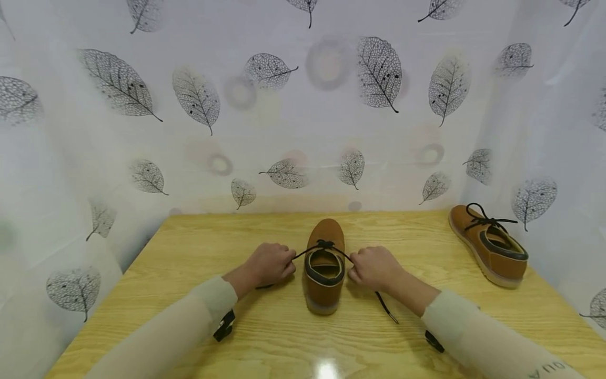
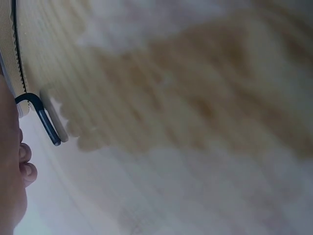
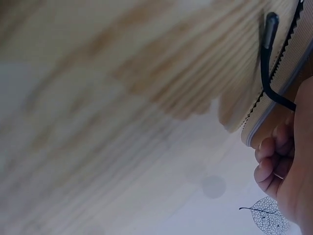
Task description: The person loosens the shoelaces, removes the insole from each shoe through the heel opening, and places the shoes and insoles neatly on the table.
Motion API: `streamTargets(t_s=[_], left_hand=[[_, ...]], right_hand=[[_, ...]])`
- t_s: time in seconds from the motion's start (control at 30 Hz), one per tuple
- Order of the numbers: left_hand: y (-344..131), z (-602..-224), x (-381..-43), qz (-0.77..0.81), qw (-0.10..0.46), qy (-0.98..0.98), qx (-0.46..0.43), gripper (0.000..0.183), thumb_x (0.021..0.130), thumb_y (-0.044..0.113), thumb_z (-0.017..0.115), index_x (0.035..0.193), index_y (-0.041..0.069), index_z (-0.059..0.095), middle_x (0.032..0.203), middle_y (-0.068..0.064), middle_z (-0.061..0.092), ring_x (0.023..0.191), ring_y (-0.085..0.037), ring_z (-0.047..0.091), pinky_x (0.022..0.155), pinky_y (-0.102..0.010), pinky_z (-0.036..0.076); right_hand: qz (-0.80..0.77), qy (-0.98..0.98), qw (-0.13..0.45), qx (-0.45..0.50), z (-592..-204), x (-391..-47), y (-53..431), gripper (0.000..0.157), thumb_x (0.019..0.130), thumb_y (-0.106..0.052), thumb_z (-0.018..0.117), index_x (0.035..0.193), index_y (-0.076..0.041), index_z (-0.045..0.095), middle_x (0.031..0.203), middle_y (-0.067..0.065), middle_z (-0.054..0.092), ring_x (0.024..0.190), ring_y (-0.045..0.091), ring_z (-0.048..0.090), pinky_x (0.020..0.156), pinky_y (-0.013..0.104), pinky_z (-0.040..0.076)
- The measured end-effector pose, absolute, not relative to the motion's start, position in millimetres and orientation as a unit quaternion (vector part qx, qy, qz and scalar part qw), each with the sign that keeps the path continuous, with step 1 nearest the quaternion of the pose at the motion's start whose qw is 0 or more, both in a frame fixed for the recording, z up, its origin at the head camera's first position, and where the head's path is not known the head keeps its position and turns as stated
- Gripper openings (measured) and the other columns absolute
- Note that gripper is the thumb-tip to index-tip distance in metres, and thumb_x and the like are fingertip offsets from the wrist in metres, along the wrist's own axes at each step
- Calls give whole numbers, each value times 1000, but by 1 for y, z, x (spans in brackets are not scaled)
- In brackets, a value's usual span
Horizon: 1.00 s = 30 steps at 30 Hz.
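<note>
A brown shoe (image 1: 324, 295) stands mid-table with its toe pointing away and its heel towards me. Its black shoelace (image 1: 325, 244) is crossed in a small knot over the tongue, and both ends run outwards, taut. To the left of the shoe, my left hand (image 1: 272, 263) grips one end with curled fingers; the tip pokes out past the hand in the left wrist view. On the other side my right hand (image 1: 379, 269) grips the other end, whose loose tail hangs towards the table. The right wrist view shows curled fingers (image 3: 266, 166) beside the pale sole (image 3: 279, 78).
A second brown shoe (image 1: 497, 252), its black lace tied in a bow, stands at the right edge of the wooden table (image 1: 199, 237). Behind and beside the table hangs a pale curtain (image 1: 303, 131) with leaf prints.
</note>
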<state>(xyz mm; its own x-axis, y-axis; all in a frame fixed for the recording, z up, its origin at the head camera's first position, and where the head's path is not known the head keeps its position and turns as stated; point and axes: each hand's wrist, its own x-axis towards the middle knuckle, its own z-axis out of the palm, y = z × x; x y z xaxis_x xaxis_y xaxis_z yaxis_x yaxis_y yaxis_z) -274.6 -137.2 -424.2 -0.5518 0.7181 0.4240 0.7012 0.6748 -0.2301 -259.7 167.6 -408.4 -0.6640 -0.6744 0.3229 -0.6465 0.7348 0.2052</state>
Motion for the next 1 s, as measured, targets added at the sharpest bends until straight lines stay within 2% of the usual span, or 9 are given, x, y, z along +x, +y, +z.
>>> streamTargets(t_s=[0.2,0.3,1.0], left_hand=[[-135,-423,-273,31,200,-898,-391,21,91,24,61,73,16,53,59,3,47,48,-14,43,45,-33,37],[-134,-423,-272,37,184,-903,-387,22,92,26,58,73,16,53,59,3,49,49,-15,47,46,-35,41],[-136,-424,-270,49,144,-921,-360,29,94,27,56,68,17,50,61,0,53,51,-19,53,48,-40,44]], right_hand=[[-39,-912,188,362,-410,-259,169,32,83,-23,60,60,-17,39,54,-6,35,48,10,30,43,30,36],[-42,-912,187,363,-409,-258,169,34,82,-23,60,59,-18,37,54,-6,33,48,9,28,42,30,34],[-61,-941,101,316,-410,-257,180,31,88,-26,57,61,-16,43,58,-2,44,50,15,42,47,38,45]])
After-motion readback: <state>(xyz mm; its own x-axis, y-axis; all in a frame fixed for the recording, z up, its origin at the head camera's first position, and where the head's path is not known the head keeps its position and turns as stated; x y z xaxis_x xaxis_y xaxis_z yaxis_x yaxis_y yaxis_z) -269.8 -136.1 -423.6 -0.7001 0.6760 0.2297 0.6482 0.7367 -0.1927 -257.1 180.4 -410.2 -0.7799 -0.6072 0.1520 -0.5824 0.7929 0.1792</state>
